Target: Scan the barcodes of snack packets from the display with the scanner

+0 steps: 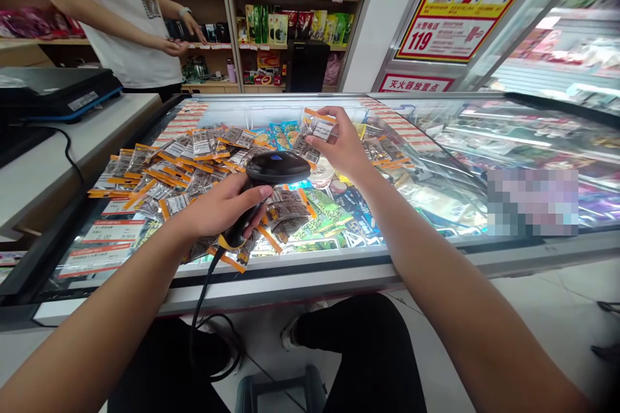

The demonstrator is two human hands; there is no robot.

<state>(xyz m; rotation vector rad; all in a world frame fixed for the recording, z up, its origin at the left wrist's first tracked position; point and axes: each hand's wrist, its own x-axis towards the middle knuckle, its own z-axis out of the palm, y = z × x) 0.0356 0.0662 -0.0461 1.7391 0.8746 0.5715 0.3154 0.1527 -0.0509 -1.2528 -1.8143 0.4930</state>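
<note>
Now the left hand (pixel 220 210) wraps the scanner (pixel 271 181) handle, grip firm, light rigid plastic. Right hand (pixel 341 145) pinches a packet (pixel 321 129) by its edge above the freezer lid (pixel 436 206), far side; thin, crinkly, slippery foil.

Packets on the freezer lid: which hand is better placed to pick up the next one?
Probably the right hand: it is already out over the packets, pinching one small packet. The left hand is full, wrapped around the barcode scanner.
</note>
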